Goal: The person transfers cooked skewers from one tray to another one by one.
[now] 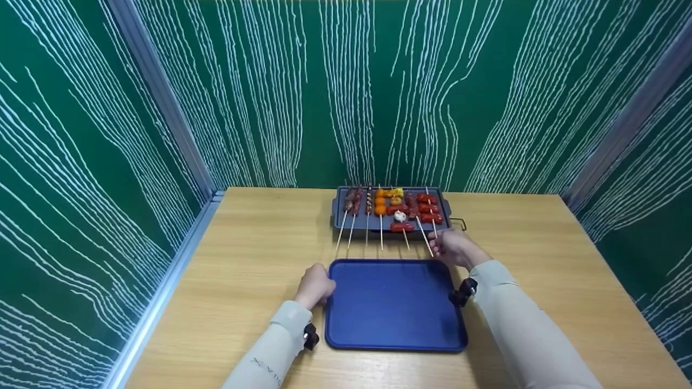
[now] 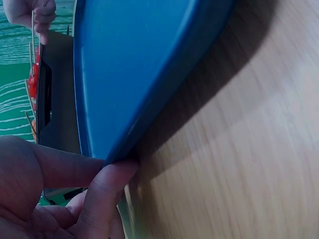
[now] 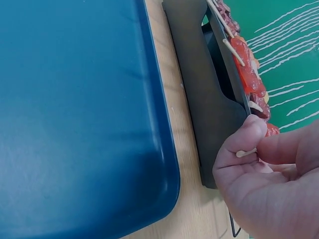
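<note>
My left hand (image 1: 316, 285) pinches the upper left edge of a blue rectangular tray (image 1: 394, 308) between thumb and finger. In the left wrist view that thumb (image 2: 112, 177) presses against the tray's rim. Behind the tray stands a small dark tabletop grill (image 1: 361, 221) with several food skewers lying across it, their sticks pointing toward me. At the grill's front right, my right hand (image 1: 453, 247) pinches the wooden stick of the rightmost skewer, which carries red pieces (image 1: 427, 208). The stick's end (image 3: 244, 154) pokes out between thumb and fingers in the right wrist view.
A wire handle (image 1: 458, 222) sticks out from the grill's right side. Everything stands on a wooden table (image 1: 259, 237), with a narrow strip of it between tray and grill. Green walls (image 1: 319, 108) with white wavy lines close off the back and both sides.
</note>
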Tool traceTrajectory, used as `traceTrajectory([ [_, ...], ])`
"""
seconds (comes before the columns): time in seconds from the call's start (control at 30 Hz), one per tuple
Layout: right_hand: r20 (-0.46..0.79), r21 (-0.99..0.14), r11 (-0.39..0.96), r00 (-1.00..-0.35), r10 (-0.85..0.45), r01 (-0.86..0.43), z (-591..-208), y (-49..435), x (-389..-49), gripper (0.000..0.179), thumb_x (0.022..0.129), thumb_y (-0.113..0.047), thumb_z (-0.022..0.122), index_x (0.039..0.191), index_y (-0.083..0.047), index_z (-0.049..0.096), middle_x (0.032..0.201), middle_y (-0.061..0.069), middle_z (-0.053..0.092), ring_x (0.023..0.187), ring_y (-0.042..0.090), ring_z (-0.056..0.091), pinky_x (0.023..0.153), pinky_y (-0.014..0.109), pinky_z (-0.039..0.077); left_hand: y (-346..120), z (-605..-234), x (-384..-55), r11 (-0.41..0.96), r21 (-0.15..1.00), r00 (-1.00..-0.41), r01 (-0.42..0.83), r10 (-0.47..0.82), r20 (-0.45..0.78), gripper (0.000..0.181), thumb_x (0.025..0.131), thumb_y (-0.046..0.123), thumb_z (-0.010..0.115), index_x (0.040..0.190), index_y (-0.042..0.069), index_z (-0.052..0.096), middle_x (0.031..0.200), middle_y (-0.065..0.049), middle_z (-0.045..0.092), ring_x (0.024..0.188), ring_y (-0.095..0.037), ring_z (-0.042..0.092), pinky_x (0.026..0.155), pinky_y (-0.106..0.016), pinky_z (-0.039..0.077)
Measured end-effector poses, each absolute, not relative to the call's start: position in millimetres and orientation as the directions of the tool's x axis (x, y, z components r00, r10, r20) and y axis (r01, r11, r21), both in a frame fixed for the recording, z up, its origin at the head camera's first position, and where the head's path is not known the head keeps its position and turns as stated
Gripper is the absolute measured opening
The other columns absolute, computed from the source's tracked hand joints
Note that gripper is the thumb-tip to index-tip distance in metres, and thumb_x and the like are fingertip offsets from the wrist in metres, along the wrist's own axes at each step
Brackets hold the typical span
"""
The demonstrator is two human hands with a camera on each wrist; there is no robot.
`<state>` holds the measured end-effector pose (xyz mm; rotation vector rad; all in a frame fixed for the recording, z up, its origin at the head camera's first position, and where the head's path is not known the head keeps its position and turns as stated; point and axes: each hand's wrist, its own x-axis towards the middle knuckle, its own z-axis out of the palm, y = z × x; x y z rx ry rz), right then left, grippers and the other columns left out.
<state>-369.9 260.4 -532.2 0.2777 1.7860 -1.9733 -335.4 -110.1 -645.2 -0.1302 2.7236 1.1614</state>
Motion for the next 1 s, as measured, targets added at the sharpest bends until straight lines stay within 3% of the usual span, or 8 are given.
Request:
traceTrajectory([
  [0.37, -0.429, -0.900, 0.005, -0.887, -0.171, 0.435, -528, 262, -370, 0.025, 0.103, 0.011, 0.031, 0.119, 0.001, 0.048, 0.075, -0.002, 0.058, 0.064, 0.007, 0.050, 0.056, 0.017, 0.045, -101, -598, -307, 0.675, 0.720, -0.982, -0.160, -0.034, -0.187, 0.038, 0.086, -0.003, 0.057, 0.061, 0.019, 0.038, 0.056, 0.000, 0.045, 0.043, -0.018, 0.055, 0.037, -0.028, 0.045],
  [0.63, -0.420, -0.905, 0.012, -0.890, -0.177, 0.424, -523, 261, -369, 0.025, 0.103, 0.009, 0.031, 0.122, 0.002, 0.046, 0.078, 0.000, 0.061, 0.064, 0.010, 0.056, 0.060, 0.022, 0.051, -106, -639, -333, 0.694, 0.694, -0.971, -0.192, -0.031, -0.238, 0.034, 0.086, 0.002, 0.057, 0.060, 0.020, 0.044, 0.055, 0.000, 0.054, 0.040, -0.015, 0.059, 0.036, -0.028, 0.050],
  [0.8, -0.420, -0.904, 0.000, -0.889, -0.183, 0.428, -519, 263, -369, 0.025, 0.104, 0.008, 0.031, 0.124, 0.002, 0.045, 0.079, 0.001, 0.064, 0.066, 0.011, 0.061, 0.063, 0.024, 0.057, -103, -629, -328, 0.688, 0.693, -0.966, -0.215, -0.045, -0.256, 0.035, 0.088, 0.000, 0.054, 0.060, 0.018, 0.043, 0.052, -0.003, 0.052, 0.039, -0.018, 0.060, 0.035, -0.031, 0.051],
  [1.0, -0.409, -0.906, -0.031, -0.891, -0.198, 0.423, -510, 264, -365, 0.022, 0.104, 0.007, 0.033, 0.119, -0.003, 0.046, 0.079, 0.001, 0.064, 0.067, 0.011, 0.062, 0.064, 0.024, 0.058, -102, -628, -328, 0.692, 0.693, -0.971, -0.202, -0.049, -0.234, 0.027, 0.086, -0.001, 0.055, 0.065, 0.015, 0.050, 0.059, -0.008, 0.060, 0.040, -0.019, 0.060, 0.036, -0.032, 0.052],
])
